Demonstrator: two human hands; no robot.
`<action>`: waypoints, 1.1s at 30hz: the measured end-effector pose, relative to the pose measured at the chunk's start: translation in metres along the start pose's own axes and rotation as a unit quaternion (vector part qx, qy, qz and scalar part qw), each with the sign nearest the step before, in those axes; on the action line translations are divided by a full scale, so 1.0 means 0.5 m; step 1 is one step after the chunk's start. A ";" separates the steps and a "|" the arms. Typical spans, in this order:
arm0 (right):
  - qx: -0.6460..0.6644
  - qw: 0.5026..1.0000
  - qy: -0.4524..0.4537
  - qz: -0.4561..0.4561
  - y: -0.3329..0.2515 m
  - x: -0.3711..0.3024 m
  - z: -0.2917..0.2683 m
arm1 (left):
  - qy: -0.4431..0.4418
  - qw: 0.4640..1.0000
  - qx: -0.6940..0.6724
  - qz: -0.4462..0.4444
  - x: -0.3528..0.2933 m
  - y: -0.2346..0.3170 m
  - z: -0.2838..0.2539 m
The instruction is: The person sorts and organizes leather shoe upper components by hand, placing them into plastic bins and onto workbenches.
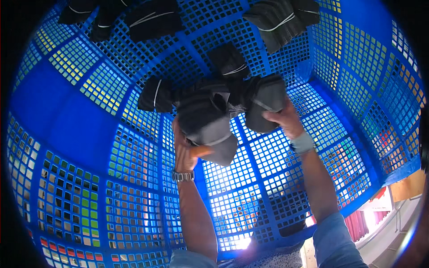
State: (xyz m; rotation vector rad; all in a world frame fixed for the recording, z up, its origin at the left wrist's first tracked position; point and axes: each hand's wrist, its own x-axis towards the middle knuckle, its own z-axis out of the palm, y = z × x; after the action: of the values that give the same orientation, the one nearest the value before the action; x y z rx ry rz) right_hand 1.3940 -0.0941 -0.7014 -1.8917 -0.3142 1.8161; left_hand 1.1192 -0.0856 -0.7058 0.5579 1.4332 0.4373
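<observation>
Both my arms reach into a large blue plastic crate (67, 109) with perforated walls. My left hand (183, 152) is closed around the side of a black and grey fabric bundle (208, 123), thumb across its lower part. My right hand (288, 119) grips another dark fabric bundle (268, 96), its thumb lying on the near face. The two bundles are close together, and dark material between them hides where one ends. A smaller black bundle (156, 94) tied with a white band touches the left one. Just beyond them lies a banded black bundle (228, 61).
Farther along the crate are more banded black bundles: one at the top middle (152, 20), a thick one at the upper right (275, 24), and others at the upper left (105, 24). The crate's walls rise on both sides, with its rim (362, 203) at the lower right.
</observation>
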 end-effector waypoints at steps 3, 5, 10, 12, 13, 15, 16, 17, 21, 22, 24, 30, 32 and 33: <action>0.171 0.982 -0.045 0.068 0.041 0.027 0.004 | 0.051 0.832 -0.503 -0.227 0.012 -0.080 -0.049; 0.232 0.953 -0.113 0.158 0.038 0.057 -0.033 | 0.037 0.893 -0.412 -0.176 0.039 -0.060 -0.062; 0.133 0.939 -0.200 0.245 0.025 0.112 0.007 | 0.013 0.965 -0.244 -0.100 0.109 -0.092 -0.075; 0.143 0.940 -0.190 0.245 0.054 0.122 -0.023 | 0.000 0.962 -0.258 -0.092 0.112 -0.091 -0.021; 0.164 0.935 -0.195 0.248 0.058 0.128 -0.020 | 0.000 0.963 -0.257 -0.085 0.116 -0.084 -0.006; 0.196 0.940 -0.177 0.216 0.070 0.135 -0.010 | 0.005 0.965 -0.252 -0.077 0.139 -0.079 0.020; 0.226 0.943 -0.147 0.194 0.078 0.127 -0.001 | 0.008 0.965 -0.250 -0.081 0.147 -0.084 0.026; 0.222 0.944 -0.124 0.212 0.076 0.130 -0.009 | 0.012 0.965 -0.249 -0.085 0.155 -0.088 0.026; 0.284 0.922 -0.151 0.217 0.065 0.165 -0.030 | 0.024 0.967 -0.242 -0.078 0.179 -0.099 0.010; 0.289 0.923 -0.148 0.204 0.067 0.167 -0.025 | 0.027 0.967 -0.242 -0.079 0.177 -0.104 0.007; 0.295 0.924 -0.149 0.194 0.073 0.163 -0.005 | 0.033 0.966 -0.242 -0.079 0.172 -0.112 0.004; 0.319 0.923 -0.128 0.172 0.088 0.152 0.008 | 0.039 0.966 -0.247 -0.069 0.170 -0.131 0.011; 0.300 0.930 -0.137 0.164 0.094 0.139 -0.002 | 0.040 0.965 -0.250 -0.069 0.169 -0.144 0.015; 0.292 0.934 -0.123 0.164 0.088 0.128 0.013 | 0.043 0.966 -0.244 -0.067 0.166 -0.139 0.001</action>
State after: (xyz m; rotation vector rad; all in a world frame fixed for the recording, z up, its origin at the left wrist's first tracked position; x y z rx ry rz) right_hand 1.3854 -0.0990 -0.7789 -1.3553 0.4486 2.0637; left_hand 1.1246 -0.0917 -0.8134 0.0434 1.3712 0.6860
